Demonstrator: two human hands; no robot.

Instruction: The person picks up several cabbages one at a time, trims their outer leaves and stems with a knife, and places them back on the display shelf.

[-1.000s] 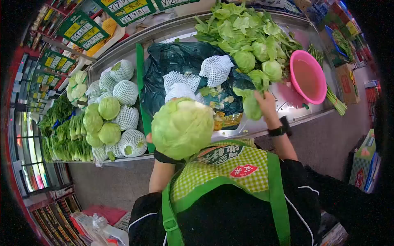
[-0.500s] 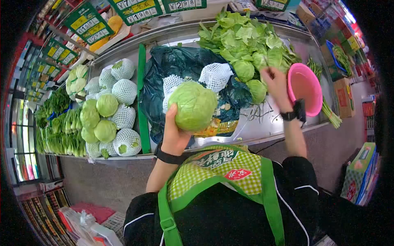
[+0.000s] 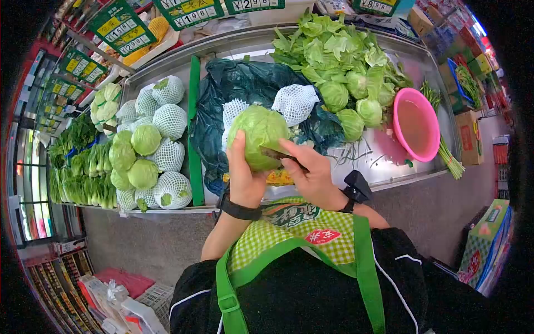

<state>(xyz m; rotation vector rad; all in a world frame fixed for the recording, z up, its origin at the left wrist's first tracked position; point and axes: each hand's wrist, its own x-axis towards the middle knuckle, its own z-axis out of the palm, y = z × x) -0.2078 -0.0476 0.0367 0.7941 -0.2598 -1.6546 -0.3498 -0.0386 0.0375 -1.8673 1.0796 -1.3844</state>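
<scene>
A round green cabbage [image 3: 257, 131] rests in my left hand [image 3: 245, 175], which grips it from below and the left side. My right hand [image 3: 311, 173] is closed around a dark, thin blade [image 3: 276, 154], a knife by its look, whose edge meets the lower right of the cabbage. Behind the cabbage, white foam nets [image 3: 295, 104] lie on a dark green plastic bag [image 3: 239, 78]. Part of a yellow packet [image 3: 280, 178] shows below the cabbage.
Netted cabbages [image 3: 169, 121] and bare cabbages [image 3: 146, 139] are stacked left of a green divider [image 3: 193, 133]. Loose leaves and small cabbages [image 3: 334, 55] fill the back right. A pink basin [image 3: 416, 125] of murky water stands at the right. Price signs [image 3: 192, 11] hang over the far edge.
My right hand has come from the leafy pile beside the basin to the held cabbage, bringing the blade against it. My left hand still holds the cabbage, which has shifted slightly left.
</scene>
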